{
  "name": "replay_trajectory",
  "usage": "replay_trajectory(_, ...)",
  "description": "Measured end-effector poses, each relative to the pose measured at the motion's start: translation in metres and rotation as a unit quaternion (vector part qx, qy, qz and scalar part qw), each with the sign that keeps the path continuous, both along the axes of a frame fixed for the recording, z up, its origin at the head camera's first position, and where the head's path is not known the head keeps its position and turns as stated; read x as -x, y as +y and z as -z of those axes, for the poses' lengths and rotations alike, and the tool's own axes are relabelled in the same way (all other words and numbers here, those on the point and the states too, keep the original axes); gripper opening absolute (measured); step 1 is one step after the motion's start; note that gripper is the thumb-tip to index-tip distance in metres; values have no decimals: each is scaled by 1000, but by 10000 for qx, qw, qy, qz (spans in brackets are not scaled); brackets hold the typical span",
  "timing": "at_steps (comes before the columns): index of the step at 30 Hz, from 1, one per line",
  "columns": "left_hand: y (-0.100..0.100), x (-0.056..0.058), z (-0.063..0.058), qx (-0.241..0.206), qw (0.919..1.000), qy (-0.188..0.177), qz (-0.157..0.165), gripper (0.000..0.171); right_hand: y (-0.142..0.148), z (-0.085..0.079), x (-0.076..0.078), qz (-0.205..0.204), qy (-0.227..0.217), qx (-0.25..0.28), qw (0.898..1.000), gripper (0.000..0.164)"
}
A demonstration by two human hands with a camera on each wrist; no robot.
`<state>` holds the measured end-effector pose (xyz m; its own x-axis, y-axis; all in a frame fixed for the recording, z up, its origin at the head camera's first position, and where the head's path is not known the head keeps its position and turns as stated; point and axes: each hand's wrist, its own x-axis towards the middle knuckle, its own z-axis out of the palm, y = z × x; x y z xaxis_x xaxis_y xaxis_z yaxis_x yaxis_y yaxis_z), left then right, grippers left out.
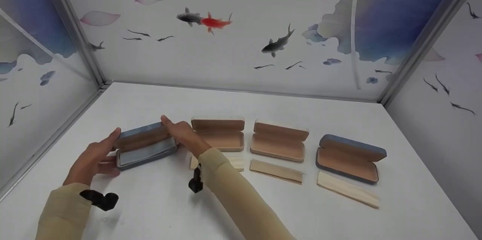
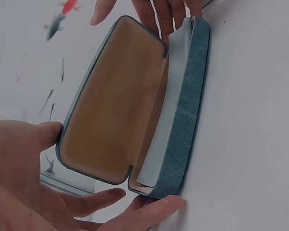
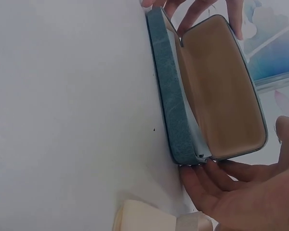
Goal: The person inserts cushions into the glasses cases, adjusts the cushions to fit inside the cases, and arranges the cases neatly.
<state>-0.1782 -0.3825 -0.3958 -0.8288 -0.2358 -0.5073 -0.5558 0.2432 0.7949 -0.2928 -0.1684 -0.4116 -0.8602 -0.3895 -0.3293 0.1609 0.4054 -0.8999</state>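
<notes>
A blue hinged glasses case (image 1: 150,157) stands open at the left of the table, tan inside, with a folded light blue cloth (image 2: 164,120) in its base. My left hand (image 1: 92,161) holds the case's left end, thumb on the lid's edge and fingers at the end of the base. At the opposite end is my right hand (image 3: 250,192), its fingers touching the end of the base. The right thumb is apart from the lid in both wrist views. In the head view, the right hand hides the upper right corner of the case.
To the right stand two open pale cases, the left one (image 1: 226,140) and the middle one (image 1: 278,145), then another open blue case (image 1: 346,159). Folded cream cloths (image 1: 276,171) lie in front of them, one partly behind my right sleeve (image 1: 241,194). Printed panels (image 1: 241,55) enclose the table.
</notes>
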Motion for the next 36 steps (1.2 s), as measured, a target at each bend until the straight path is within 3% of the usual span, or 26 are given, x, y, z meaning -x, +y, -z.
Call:
replay_trajectory(8, 0, 0, 2, 152, 9999, 69, 26, 113, 1, 5, 1, 15, 53, 5, 10000, 74)
replay_trajectory(18, -4, -1, 2, 392, 9987, 138, 286, 105, 11, -3, 7, -723, 128, -230, 9970, 63)
replay_trajectory(23, -7, -5, 6, 543, 9972, 305, 406, 101, 10, -2, 9, -988, 487, -388, 9932, 53)
replay_trajectory(25, -9, -6, 8, 490, 9974, 366, 382, 103, 11, 0, 9, -1055, 617, -374, 9918, 52)
replay_trajectory(30, -11, -10, 12, 276, 9981, 489, 265, 103, 13, 5, 4, -991, 475, -23, 9939, 55)
replay_trajectory(36, -11, -13, 16, 423, 9971, 603, 188, 98, 19, 5, 1, -1208, 700, -27, 9902, 56)
